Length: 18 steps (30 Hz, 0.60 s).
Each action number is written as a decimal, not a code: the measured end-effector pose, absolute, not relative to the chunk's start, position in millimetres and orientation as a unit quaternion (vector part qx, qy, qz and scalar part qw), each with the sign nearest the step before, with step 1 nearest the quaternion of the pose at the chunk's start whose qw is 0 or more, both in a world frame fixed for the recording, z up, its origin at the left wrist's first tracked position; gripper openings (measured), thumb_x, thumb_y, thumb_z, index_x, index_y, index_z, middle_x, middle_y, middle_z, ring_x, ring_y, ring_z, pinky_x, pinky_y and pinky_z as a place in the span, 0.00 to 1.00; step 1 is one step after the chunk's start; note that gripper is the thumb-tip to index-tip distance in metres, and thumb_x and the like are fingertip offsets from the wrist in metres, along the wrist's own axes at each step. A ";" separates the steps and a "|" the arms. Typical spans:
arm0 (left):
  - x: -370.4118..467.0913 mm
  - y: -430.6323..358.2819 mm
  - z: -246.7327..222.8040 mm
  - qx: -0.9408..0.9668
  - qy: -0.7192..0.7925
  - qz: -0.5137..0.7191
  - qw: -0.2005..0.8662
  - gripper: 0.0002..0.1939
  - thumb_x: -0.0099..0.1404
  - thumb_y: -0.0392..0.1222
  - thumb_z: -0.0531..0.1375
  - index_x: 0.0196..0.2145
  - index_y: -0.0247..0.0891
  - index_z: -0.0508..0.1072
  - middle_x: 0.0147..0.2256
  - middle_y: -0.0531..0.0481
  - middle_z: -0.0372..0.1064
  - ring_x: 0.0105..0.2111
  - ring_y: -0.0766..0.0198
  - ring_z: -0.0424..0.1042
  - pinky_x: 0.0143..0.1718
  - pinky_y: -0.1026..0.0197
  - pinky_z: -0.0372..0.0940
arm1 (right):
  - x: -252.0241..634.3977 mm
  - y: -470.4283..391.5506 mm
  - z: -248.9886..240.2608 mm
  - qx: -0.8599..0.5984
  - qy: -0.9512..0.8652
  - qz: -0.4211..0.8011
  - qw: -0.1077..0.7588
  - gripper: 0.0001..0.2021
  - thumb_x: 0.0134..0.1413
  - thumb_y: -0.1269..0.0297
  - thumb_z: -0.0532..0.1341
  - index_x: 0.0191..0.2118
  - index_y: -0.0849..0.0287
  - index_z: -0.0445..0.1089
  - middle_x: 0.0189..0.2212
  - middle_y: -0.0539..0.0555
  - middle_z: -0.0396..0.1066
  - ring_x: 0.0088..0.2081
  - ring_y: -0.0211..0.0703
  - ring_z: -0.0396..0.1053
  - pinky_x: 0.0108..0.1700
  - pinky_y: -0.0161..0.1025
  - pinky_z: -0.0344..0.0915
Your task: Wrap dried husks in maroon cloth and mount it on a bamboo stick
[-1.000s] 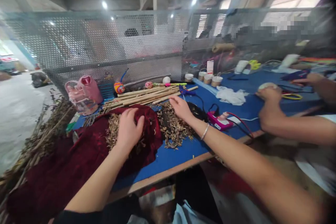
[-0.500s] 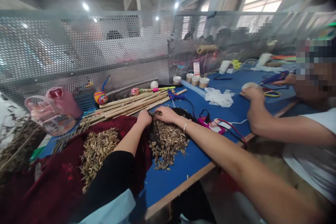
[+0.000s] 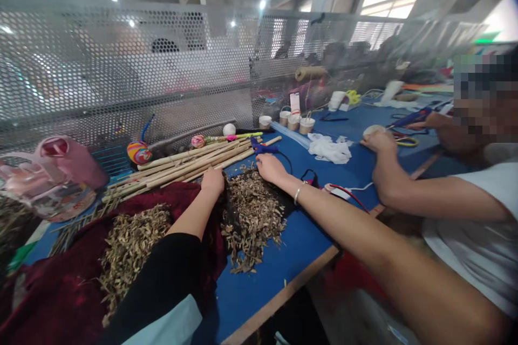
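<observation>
Dry brown chips (image 3: 254, 210) lie spread on a black cloth (image 3: 285, 200) between my hands. My left hand (image 3: 213, 180) is closed at the cloth's upper left side; what its fingers pinch is too small to make out. At the upper right side, beside a blue glue gun (image 3: 263, 147), my right hand (image 3: 270, 167) has its fingers curled together, and their grip is hidden. A second heap of paler chips (image 3: 135, 237) rests on a dark red cloth (image 3: 52, 291) at the left.
Bamboo sticks (image 3: 198, 160) lie behind my hands. Pink bags (image 3: 67, 172) stand at the left, small cups (image 3: 306, 125) and white plastic (image 3: 331, 149) further right. Another person's hand (image 3: 380, 140) holds a round white object near the wooden table edge (image 3: 307, 275).
My hands have moved apart, exposing more chips between them. The chips on the black cloth are spread wider. The view has shifted, so the table things appear further left.
</observation>
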<state>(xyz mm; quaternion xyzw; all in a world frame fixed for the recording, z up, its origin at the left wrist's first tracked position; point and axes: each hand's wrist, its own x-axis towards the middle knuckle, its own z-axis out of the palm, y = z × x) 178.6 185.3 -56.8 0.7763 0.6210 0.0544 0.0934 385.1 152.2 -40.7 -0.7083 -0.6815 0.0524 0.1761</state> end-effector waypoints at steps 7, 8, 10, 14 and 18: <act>172.6 180.8 -51.7 0.784 0.611 0.054 0.095 0.16 0.65 0.32 0.52 0.49 0.32 0.72 0.48 0.35 0.72 0.50 0.56 0.72 0.51 0.60 0.64 | 401.8 221.5 -40.7 -0.778 -0.615 0.081 0.099 0.33 0.50 0.62 0.66 0.59 0.73 0.58 0.49 0.74 0.69 0.50 0.59 0.70 0.47 0.43 0.66; 171.6 180.3 -51.6 0.786 0.609 0.053 0.097 0.15 0.65 0.32 0.52 0.48 0.33 0.72 0.47 0.36 0.73 0.49 0.57 0.72 0.50 0.60 0.64 | 403.5 226.2 -41.1 -0.772 -0.624 0.083 0.092 0.31 0.49 0.65 0.67 0.58 0.72 0.59 0.50 0.73 0.70 0.51 0.58 0.70 0.48 0.41 0.66; 169.8 180.2 -52.2 0.789 0.604 0.053 0.100 0.15 0.65 0.32 0.52 0.46 0.35 0.73 0.46 0.38 0.74 0.48 0.57 0.73 0.49 0.60 0.65 | 406.8 232.1 -41.3 -0.756 -0.644 0.078 0.085 0.28 0.50 0.70 0.66 0.57 0.69 0.61 0.50 0.70 0.70 0.52 0.55 0.69 0.50 0.39 0.64; 166.6 184.0 -54.3 0.791 0.600 0.051 0.108 0.13 0.64 0.32 0.52 0.40 0.34 0.76 0.44 0.38 0.75 0.47 0.56 0.73 0.48 0.60 0.65 | 405.9 232.7 -37.8 -0.746 -0.658 0.060 0.079 0.29 0.52 0.71 0.64 0.60 0.68 0.58 0.51 0.71 0.68 0.53 0.57 0.68 0.52 0.43 0.63; 166.3 183.9 -51.7 0.793 0.595 0.067 0.114 0.12 0.66 0.34 0.52 0.41 0.33 0.75 0.44 0.39 0.75 0.46 0.58 0.74 0.47 0.62 0.65 | 389.0 222.0 -31.8 -0.750 -0.656 0.029 0.083 0.29 0.56 0.69 0.59 0.62 0.69 0.55 0.57 0.76 0.61 0.57 0.61 0.64 0.53 0.48 0.63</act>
